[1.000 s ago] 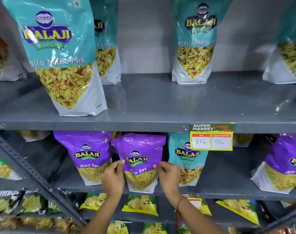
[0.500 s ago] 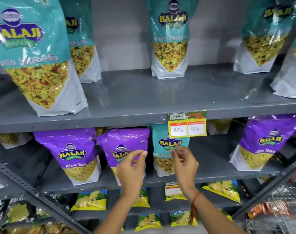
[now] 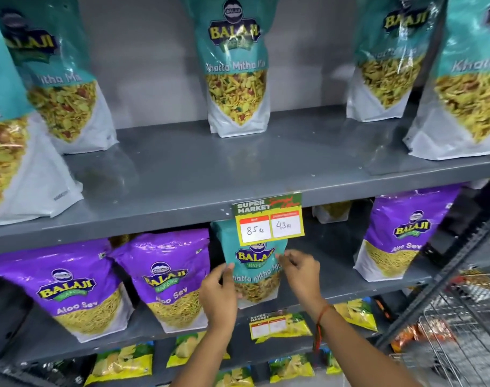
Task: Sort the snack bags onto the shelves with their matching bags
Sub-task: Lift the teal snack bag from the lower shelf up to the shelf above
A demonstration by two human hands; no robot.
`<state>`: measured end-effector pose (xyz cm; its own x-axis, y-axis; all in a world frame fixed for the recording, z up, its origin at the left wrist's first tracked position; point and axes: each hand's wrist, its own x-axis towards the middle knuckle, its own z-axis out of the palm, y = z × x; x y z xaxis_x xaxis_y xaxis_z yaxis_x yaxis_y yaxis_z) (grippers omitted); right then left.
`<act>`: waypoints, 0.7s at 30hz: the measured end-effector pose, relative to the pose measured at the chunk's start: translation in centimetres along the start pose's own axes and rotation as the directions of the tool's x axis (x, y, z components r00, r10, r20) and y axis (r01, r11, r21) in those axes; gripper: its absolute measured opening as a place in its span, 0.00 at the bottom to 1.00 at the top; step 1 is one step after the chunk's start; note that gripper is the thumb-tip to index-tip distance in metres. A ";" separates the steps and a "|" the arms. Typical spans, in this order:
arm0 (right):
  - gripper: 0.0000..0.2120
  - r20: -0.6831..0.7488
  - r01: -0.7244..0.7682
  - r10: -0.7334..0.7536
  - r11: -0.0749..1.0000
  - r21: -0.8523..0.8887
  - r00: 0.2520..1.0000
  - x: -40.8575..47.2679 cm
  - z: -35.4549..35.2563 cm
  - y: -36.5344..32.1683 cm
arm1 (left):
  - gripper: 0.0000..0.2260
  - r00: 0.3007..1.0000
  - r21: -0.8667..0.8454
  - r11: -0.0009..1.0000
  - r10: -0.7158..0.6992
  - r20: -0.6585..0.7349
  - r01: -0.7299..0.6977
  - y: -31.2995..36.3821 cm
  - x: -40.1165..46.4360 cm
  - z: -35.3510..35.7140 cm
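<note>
Both hands are on the teal Khatta Mitha Mix bag point(image 3: 255, 272), which stands upright on the middle shelf point(image 3: 336, 291) just right of two purple Aloo Sev bags point(image 3: 168, 277). The left hand point(image 3: 218, 294) pinches its left edge and the right hand point(image 3: 301, 275) its right edge, so each grip is closed on the bag between them. A yellow price tag point(image 3: 270, 222) hangs over the bag's top.
</note>
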<state>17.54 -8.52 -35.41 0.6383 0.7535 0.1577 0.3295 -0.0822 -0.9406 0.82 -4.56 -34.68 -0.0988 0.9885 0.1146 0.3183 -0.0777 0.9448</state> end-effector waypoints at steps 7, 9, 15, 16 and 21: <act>0.22 -0.073 0.038 -0.040 0.999 -0.031 0.997 -4.7 -3.0 0.2 | 0.08 0.992 0.018 0.992 0.127 0.021 -0.128 0.5 -4.6 -2.3; 0.20 -0.070 0.031 -0.031 0.999 -0.009 0.997 -6.7 -4.4 0.0 | 0.07 0.988 0.032 0.988 0.153 0.016 -0.153 0.9 -6.7 -3.3; 0.15 -0.099 0.145 -0.146 0.989 -0.013 0.984 -12.5 -8.0 -3.7 | 0.03 0.980 -0.012 0.981 0.191 -0.047 -0.192 2.9 -11.2 -7.4; 0.15 -0.107 0.179 -0.178 0.984 0.002 0.978 -13.1 -8.6 -4.8 | 0.03 0.976 -0.023 0.978 0.207 -0.074 -0.209 3.7 -11.5 -8.1; 0.14 -0.172 0.355 -0.333 0.928 0.117 0.927 -13.6 -10.4 -12.6 | 0.05 0.936 -0.121 0.938 0.300 -0.186 -0.324 10.3 -10.4 -11.7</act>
<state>12.00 -24.53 -22.60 0.6016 0.6140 0.5110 0.4509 0.2669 -0.8517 -5.86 -17.14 -22.51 -0.1721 0.8776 0.4474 0.2170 -0.4093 0.8862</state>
